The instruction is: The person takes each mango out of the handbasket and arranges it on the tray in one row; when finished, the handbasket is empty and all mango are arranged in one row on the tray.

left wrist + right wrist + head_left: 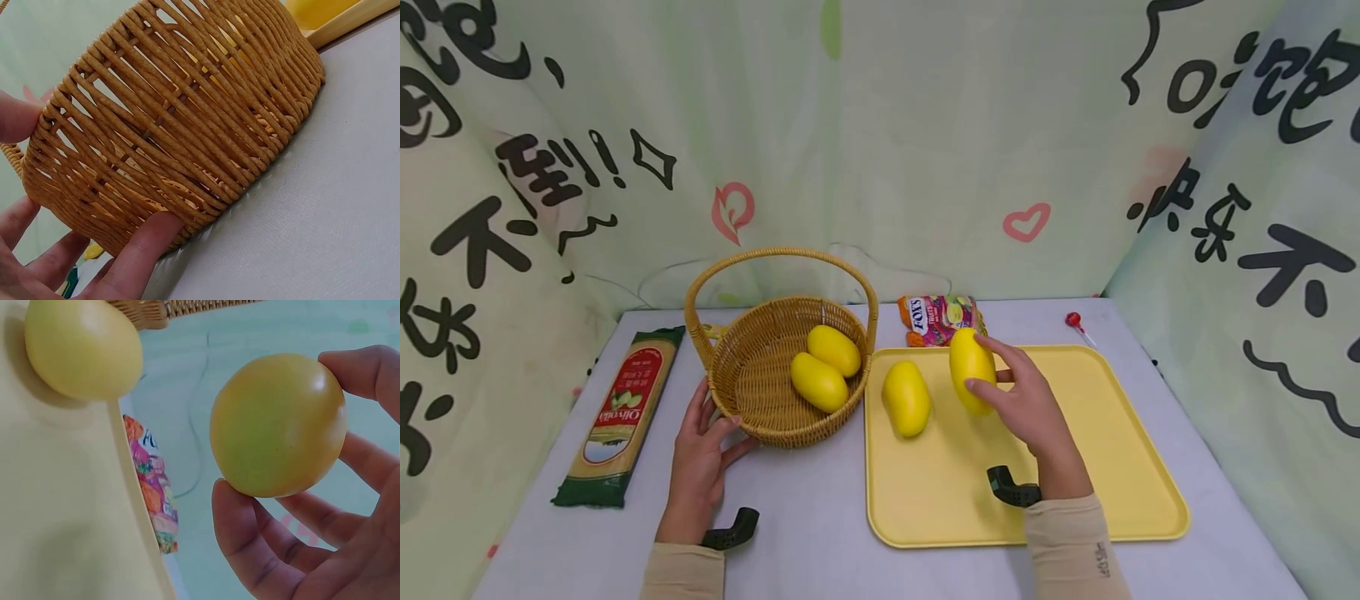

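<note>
My right hand (1026,404) pinches a yellow mango (972,371) between thumb and fingers, holding it above the tray. In the right wrist view its rounded end (278,425) faces the camera, clear of the tray. Another mango (906,398) lies at the left side of the yellow tray (1075,450). My left hand (700,467) holds the near left side of a wicker basket (760,375), with a digit on the rim and others against the woven wall (175,119). Inside the basket, two mangoes (818,382) rest side by side towards the right.
Left of the basket lies a long Olivoila noodle packet (621,408). Behind the tray is a colourful Fox's candy bag (942,319); a red lollipop (1073,320) lies at the back right. The basket's tall handle (782,252) arches over it. Printed curtains surround the white table.
</note>
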A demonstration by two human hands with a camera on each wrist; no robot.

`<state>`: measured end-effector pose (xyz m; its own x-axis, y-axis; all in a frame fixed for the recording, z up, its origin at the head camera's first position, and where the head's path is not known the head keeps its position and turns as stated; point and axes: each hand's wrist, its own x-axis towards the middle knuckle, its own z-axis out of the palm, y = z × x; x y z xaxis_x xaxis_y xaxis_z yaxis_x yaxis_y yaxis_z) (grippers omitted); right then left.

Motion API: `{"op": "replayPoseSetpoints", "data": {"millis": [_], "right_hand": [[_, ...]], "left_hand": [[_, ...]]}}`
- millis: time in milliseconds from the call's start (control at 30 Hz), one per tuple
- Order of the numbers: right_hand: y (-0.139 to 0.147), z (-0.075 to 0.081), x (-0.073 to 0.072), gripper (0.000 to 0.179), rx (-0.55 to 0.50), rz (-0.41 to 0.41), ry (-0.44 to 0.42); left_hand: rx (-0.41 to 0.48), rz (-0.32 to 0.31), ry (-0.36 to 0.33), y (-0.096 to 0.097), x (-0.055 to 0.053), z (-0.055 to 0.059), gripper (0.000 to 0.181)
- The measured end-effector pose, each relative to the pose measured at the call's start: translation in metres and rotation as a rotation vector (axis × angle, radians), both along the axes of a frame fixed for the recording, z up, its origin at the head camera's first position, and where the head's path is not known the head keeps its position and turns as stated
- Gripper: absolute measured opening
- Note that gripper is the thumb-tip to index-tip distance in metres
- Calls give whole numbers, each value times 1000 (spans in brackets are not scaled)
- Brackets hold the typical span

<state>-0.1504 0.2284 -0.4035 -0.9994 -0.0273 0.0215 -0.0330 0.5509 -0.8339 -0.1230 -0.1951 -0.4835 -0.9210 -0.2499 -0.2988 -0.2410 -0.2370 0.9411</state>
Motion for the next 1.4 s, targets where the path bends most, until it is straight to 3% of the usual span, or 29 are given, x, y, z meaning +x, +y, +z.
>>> {"op": "replayPoseSetpoints", "data": {"millis": [267,833,1400], "right_hand": [[-1,-8,-6,64,3,2,9],[-14,-38,-16,65,199,26,11],[-22,-48,-16,64,265,38,-78]], "left_hand": [[3,3,4,0,-1,-1,82],[0,0,-2,-1,1,0,83],[5,-4,-8,-1,0,1,83]]}}
